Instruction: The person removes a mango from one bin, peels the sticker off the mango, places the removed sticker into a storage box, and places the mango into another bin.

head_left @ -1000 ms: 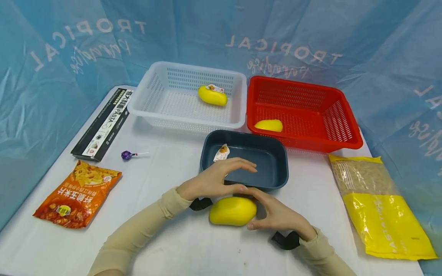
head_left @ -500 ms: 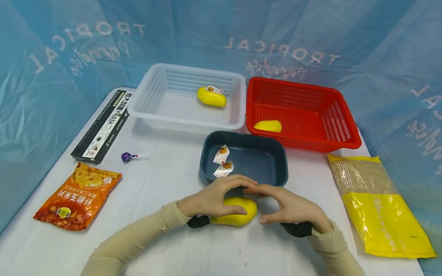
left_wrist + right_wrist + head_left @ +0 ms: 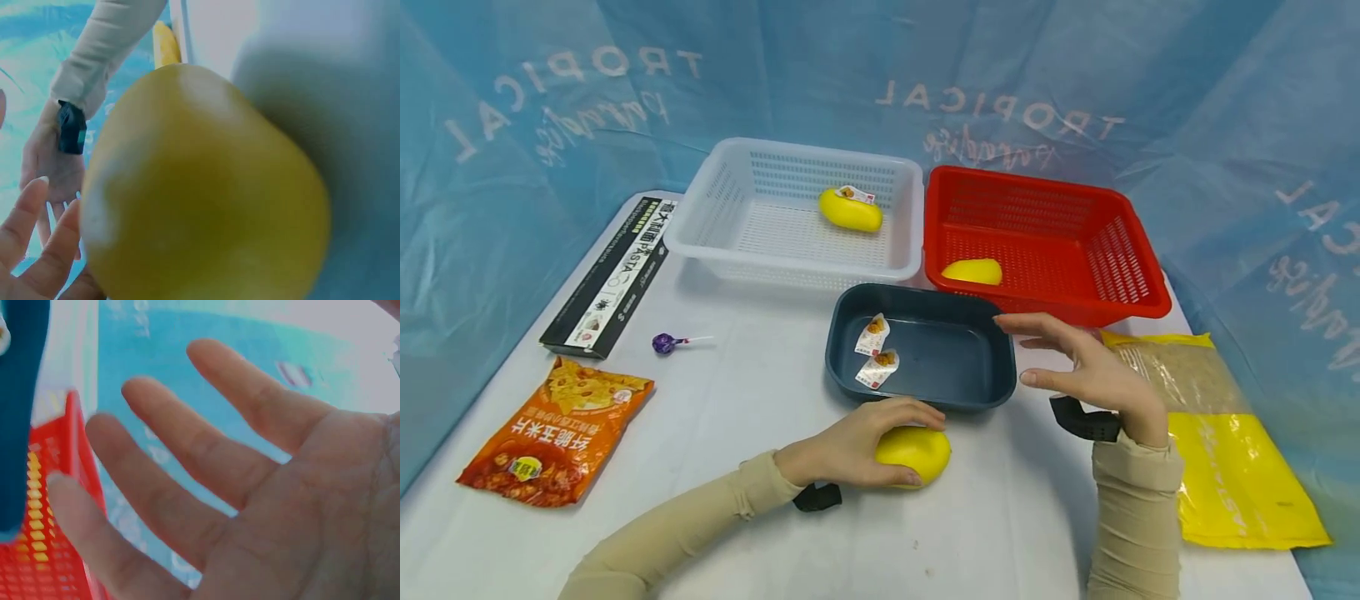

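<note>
My left hand [image 3: 861, 442] grips a yellow mango-shaped fruit [image 3: 917, 452] on the white table, just in front of the dark blue tray [image 3: 1000, 354]. The fruit [image 3: 206, 187] fills the left wrist view, with my fingers [image 3: 31, 237] at its lower left. Two small stickers [image 3: 872, 350] lie inside the tray. My right hand [image 3: 1075, 362] hovers open beside the tray's right rim, fingers straight and holding nothing; the right wrist view shows its bare palm [image 3: 281, 487].
A white basket [image 3: 700, 225] holds a yellow fruit [image 3: 850, 210] with a sticker; a red basket [image 3: 1120, 275] holds another [image 3: 972, 271]. A pasta bag [image 3: 1225, 442] lies right. A black pasta box [image 3: 610, 275], a lollipop [image 3: 664, 342] and an orange snack bag [image 3: 553, 429] lie left.
My right hand let go of the fruit and rose up to the right, beside the tray. A second sticker now lies in the tray. My left hand settled round the fruit.
</note>
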A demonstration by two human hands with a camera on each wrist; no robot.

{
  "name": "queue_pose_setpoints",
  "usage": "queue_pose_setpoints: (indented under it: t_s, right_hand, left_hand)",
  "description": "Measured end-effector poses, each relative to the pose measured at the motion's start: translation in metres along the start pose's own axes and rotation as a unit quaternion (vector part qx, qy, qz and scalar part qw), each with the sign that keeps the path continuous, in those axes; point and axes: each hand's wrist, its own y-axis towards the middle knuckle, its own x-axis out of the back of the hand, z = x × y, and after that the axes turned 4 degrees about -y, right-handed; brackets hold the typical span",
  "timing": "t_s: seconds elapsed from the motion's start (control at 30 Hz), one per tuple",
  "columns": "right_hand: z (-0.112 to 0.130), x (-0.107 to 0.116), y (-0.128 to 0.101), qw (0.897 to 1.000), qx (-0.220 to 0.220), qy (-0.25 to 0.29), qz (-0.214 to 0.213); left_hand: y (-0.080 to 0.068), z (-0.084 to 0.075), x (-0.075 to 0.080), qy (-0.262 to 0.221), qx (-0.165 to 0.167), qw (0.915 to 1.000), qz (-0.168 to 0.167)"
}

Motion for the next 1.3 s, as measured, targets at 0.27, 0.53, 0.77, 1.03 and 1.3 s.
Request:
queue_pose_setpoints:
  t_s: [0.27,0.53,0.77,1.03,1.3]
  right_hand:
    - [-0.012,0.01,0.024,0.986,-0.071,0.025,-0.147]
    - [-0.046,0.01,0.027,0.931,-0.142,0.047,-0.333]
    - [-0.057,0.007,0.028,0.902,-0.187,0.051,-0.385]
    - [-0.063,0.007,0.025,0.863,-0.238,0.074,-0.44]
    - [-0.064,0.006,0.026,0.836,-0.269,0.078,-0.471]
  left_hand:
    - [-0.004,0.003,0.0,0.036,0.031,0.9984,0.03]
    - [-0.006,0.009,0.0,0.05,0.05,0.9971,0.03]
    - [-0.009,0.009,0.002,0.045,0.068,0.9955,0.048]
    - [-0.015,0.013,0.001,0.041,0.067,0.9963,0.034]
    - [-0.018,0.016,0.002,0.037,0.069,0.9961,0.04]
